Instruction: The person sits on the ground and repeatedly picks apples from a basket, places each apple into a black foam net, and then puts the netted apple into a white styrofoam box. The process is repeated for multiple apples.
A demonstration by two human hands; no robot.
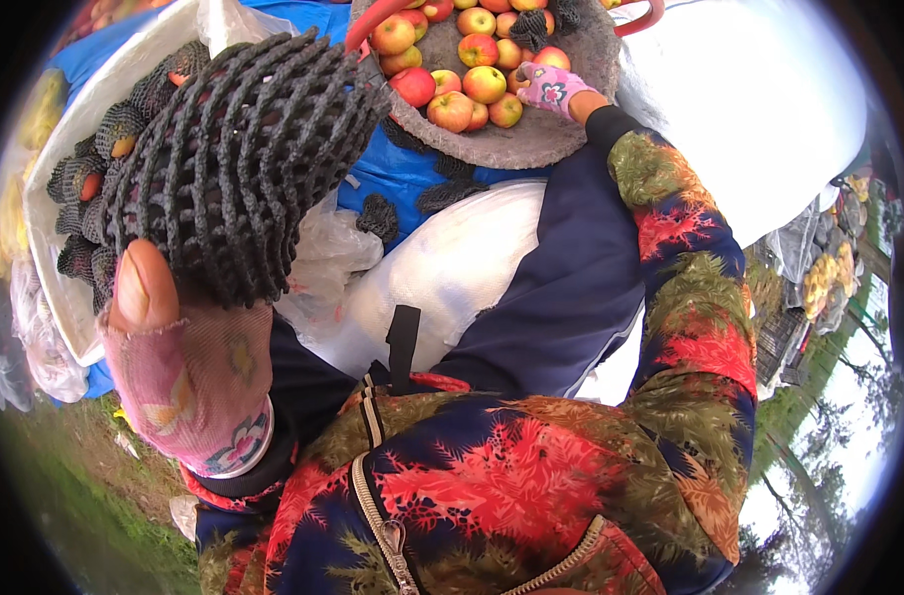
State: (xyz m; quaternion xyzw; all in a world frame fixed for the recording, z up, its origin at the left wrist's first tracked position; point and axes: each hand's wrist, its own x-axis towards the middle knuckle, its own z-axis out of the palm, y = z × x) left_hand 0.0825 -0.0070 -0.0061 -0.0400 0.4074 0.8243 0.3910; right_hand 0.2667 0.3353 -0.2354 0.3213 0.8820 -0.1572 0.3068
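My left hand (189, 367), in a pink flowered glove with the thumb tip bare, is raised close to the camera. A dark grey foam fruit net (244, 164) is drawn over its fingers and hides them; the thumb lies outside against the net's lower edge. My right hand (556, 91), in a matching glove, reaches into a round tub (516, 149) with red handles. Its fingertips close on an apple (517, 81) at the tub's right side; the hold is partly hidden. Several red and yellow apples (484, 85) lie loose around it.
A white-lined box (51, 248) at the left holds several netted apples (115, 139). Loose foam nets (378, 216) lie on a blue sheet (402, 183) before the tub. A white sack (452, 268) lies between my legs, and a bright white surface (749, 109) stands at the right.
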